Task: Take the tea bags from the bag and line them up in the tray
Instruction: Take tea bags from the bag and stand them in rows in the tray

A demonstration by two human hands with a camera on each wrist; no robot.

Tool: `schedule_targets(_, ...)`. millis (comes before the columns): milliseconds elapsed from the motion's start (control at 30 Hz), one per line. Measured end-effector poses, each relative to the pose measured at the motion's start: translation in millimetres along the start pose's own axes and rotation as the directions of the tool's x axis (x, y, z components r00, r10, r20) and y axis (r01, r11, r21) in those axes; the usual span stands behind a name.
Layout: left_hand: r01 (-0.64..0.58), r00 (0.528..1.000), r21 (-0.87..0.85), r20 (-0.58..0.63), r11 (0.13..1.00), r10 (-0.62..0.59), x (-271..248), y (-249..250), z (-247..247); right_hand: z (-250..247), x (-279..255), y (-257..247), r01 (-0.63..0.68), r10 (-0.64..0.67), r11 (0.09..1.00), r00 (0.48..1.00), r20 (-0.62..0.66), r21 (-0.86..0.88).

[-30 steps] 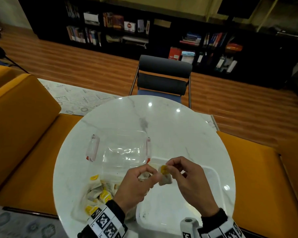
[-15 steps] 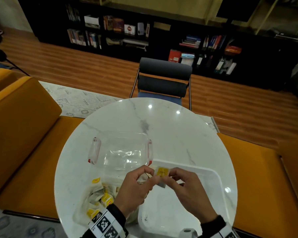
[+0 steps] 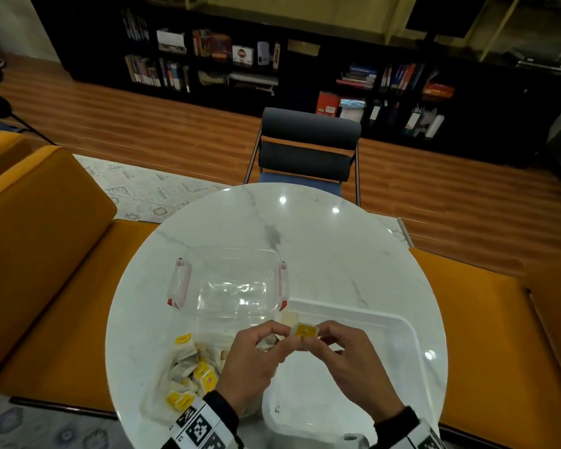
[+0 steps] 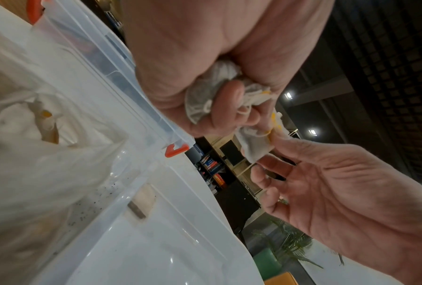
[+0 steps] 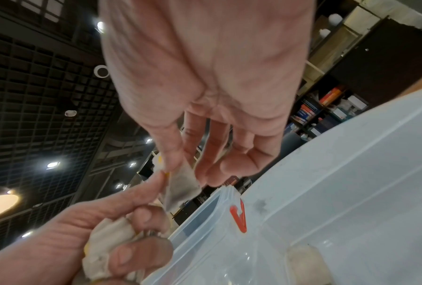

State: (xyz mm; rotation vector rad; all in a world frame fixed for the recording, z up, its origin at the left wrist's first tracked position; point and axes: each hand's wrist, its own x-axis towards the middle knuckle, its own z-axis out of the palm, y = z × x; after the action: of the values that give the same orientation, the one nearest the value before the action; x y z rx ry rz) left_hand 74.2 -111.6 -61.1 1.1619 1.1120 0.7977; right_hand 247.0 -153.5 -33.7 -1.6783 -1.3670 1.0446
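A: Tray first, as the marker. The hands meet just above its near-left corner, and the right hand pinches one tea bag by its yellow tag end.

B: And the left hand?

A: Fist curled round a crumpled bunch of tea bags, touching the pinched one. The pinched bag hangs long-axis downward toward the tray floor.

B: So the right is nearer the drop?

A: I'd say so; it's already over the tray. One bag lies at the far-left corner, beside the clear box. Open floor runs rightward.

B: The supply?

A: In the plastic bag, left of the tray on the desk.
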Motion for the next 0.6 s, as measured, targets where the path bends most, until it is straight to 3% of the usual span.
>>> schedule_targets(100,0.083,0.996,-0.049,-0.017,0.995,-0.084,-2.5,-7.0,-4.1,-3.5,9.7,12.9,-0.045,0.045,0.999,0.999,0.031,-0.006)
schedule_targets(167,0.137,0.990,-0.018,-0.040,0.990,-0.138,-5.0,-13.3,-12.5,-9.3,25.1,31.1,-0.143,0.142,0.989,0.989,-0.029,-0.027)
schedule_targets(267,0.163,0.985,0.180,0.032,0.970,-0.172,-11.6,-27.7,-25.3,-3.9,50.4,62.0,-0.280,0.275,0.953,0.960,-0.060,-0.114)
schedule_targets(400,0.156,0.971,0.477,0.087,0.865,-0.223,-15.7,-55.5,-35.0,25.6,73.5,82.7,-0.376,0.382,0.909,0.924,0.002,-0.180)
schedule_targets(600,0.174,0.950,0.568,0.118,0.805,-0.289,-13.9,-67.1,-34.3,59.3,95.7,95.7,-0.451,0.450,0.865,0.891,-0.056,-0.220)
